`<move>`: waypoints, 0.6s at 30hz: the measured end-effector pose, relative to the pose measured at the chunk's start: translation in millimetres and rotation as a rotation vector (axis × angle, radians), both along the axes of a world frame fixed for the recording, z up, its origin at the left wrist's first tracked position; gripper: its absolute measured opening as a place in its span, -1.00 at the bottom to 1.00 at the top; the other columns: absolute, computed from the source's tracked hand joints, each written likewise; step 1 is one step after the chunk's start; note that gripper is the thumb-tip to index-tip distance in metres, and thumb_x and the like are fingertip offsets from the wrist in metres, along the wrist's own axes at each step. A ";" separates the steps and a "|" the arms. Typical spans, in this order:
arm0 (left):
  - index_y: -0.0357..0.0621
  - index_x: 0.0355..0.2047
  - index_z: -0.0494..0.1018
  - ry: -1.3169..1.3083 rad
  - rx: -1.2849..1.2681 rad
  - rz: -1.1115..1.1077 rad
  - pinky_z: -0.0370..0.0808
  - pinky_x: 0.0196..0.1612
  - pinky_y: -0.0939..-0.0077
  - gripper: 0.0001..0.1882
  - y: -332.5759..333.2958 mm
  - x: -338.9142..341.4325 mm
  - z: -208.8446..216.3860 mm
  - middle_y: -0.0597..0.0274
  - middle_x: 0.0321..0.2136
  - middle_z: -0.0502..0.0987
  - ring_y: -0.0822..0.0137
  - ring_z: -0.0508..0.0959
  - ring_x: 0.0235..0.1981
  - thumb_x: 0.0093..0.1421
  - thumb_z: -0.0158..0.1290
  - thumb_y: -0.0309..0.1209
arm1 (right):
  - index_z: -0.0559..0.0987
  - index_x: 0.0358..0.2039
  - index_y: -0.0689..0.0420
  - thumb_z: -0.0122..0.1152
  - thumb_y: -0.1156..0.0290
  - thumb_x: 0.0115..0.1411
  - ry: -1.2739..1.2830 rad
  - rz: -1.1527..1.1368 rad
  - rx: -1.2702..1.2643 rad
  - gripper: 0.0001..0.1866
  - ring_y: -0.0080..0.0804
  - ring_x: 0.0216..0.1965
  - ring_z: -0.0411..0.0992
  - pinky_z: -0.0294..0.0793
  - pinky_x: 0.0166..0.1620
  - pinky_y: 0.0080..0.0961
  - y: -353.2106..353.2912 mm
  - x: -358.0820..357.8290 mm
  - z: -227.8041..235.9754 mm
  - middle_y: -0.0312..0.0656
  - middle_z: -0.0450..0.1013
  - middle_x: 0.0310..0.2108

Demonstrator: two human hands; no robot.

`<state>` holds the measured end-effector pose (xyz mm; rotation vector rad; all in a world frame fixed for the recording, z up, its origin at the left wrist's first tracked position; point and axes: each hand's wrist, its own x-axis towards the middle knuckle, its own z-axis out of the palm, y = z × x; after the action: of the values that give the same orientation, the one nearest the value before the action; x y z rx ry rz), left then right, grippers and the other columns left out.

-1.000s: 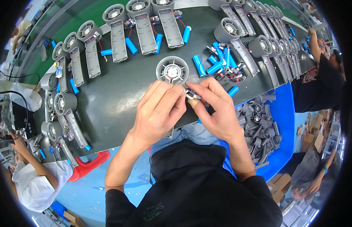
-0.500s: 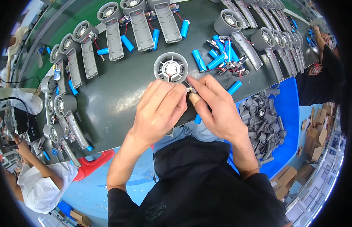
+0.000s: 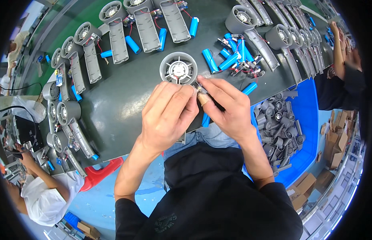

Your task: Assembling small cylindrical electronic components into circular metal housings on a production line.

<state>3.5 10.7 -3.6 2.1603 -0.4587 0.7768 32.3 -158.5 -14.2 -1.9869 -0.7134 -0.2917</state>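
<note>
A grey round fan housing (image 3: pixel 178 69) with a white hub stands on the dark table just beyond my hands. My left hand (image 3: pixel 168 110) is closed in a pinch at its near rim; what its fingertips hold is hidden. Between thumb and forefinger, my right hand (image 3: pixel 230 105) pinches a small circuit board (image 3: pixel 199 89), right beside the left fingertips. Tan tape wraps the right thumb. Below that thumb a blue battery cell (image 3: pixel 205 120) shows at the table's near edge. Most of the housing's handle is covered by my hands.
Blue cells and circuit boards (image 3: pixel 238 56) lie heaped to the right. Grey housings with handles (image 3: pixel 149 30) line the table's far and left sides, others the right. A blue bin (image 3: pixel 310 120) holds grey parts. Co-workers sit at left and far right; a red stool (image 3: pixel 98 176) is lower left.
My hands keep their pinch at the housing's rim, with only slight finger shifts. The blue cell below the right thumb has moved slightly left. The right-hand co-worker's arm has shifted.
</note>
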 end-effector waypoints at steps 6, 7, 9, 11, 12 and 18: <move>-0.30 -0.37 0.51 0.006 -0.042 0.014 0.43 -0.47 0.37 -0.69 -0.5 0.0 -0.1 0.15 -0.50 0.46 0.18 0.47 -0.53 -0.17 0.23 -0.78 | 0.65 -0.06 0.25 0.35 0.60 0.05 -0.008 -0.007 0.037 -0.62 -0.41 -0.53 0.49 0.47 -0.43 -0.54 0.8 -0.9 -3.1 -0.13 0.56 -0.44; -0.30 -0.37 0.50 0.009 -0.038 0.018 0.43 -0.47 0.37 -0.70 -0.8 -0.4 0.0 0.16 -0.50 0.45 0.18 0.47 -0.53 -0.17 0.23 -0.78 | 0.65 -0.06 0.25 0.35 0.60 0.05 -0.005 -0.006 0.038 -0.62 -0.41 -0.53 0.49 0.47 -0.43 -0.54 1.1 -1.4 -3.7 -0.13 0.56 -0.44; -0.30 -0.37 0.50 0.014 -0.034 0.021 0.43 -0.47 0.37 -0.70 -1.1 -0.7 0.4 0.16 -0.50 0.45 0.19 0.47 -0.53 -0.17 0.23 -0.78 | 0.67 -0.09 0.23 0.35 0.60 0.03 -0.068 -0.032 -0.023 -0.64 -0.42 -0.55 0.47 0.45 -0.47 -0.54 1.6 -2.0 -4.5 -0.16 0.55 -0.48; -0.30 -0.38 0.50 0.014 -0.032 0.025 0.43 -0.47 0.38 -0.71 -1.6 -0.9 1.5 0.17 -0.51 0.45 0.19 0.47 -0.54 -0.16 0.23 -0.77 | 0.67 -0.10 0.23 0.36 0.60 0.02 -0.105 -0.035 -0.045 -0.64 -0.42 -0.56 0.47 0.43 -0.48 -0.53 2.0 -1.2 -4.9 -0.17 0.54 -0.49; -0.30 -0.38 0.50 0.015 -0.031 0.025 0.43 -0.47 0.38 -0.71 -1.9 -1.1 1.9 0.17 -0.51 0.45 0.19 0.47 -0.54 -0.16 0.23 -0.77 | 0.67 -0.12 0.22 0.36 0.59 0.01 -0.143 -0.039 -0.066 -0.65 -0.41 -0.57 0.47 0.42 -0.49 -0.53 2.3 -0.6 -5.0 -0.18 0.54 -0.50; -0.31 -0.37 0.50 0.021 -0.004 0.067 0.44 -0.47 0.37 -0.72 -2.8 -3.7 2.4 0.17 -0.51 0.44 0.19 0.46 -0.54 -0.14 0.24 -0.75 | 0.65 -0.13 0.18 0.41 0.49 0.00 -0.200 -0.067 -0.053 -0.64 -0.37 -0.56 0.46 0.45 -0.49 -0.45 6.8 1.3 -10.2 -0.26 0.48 -0.53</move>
<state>-0.2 7.9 -1.2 2.1873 -0.3756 0.7904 33.6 -151.8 -24.4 -2.0535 -0.7879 -0.5221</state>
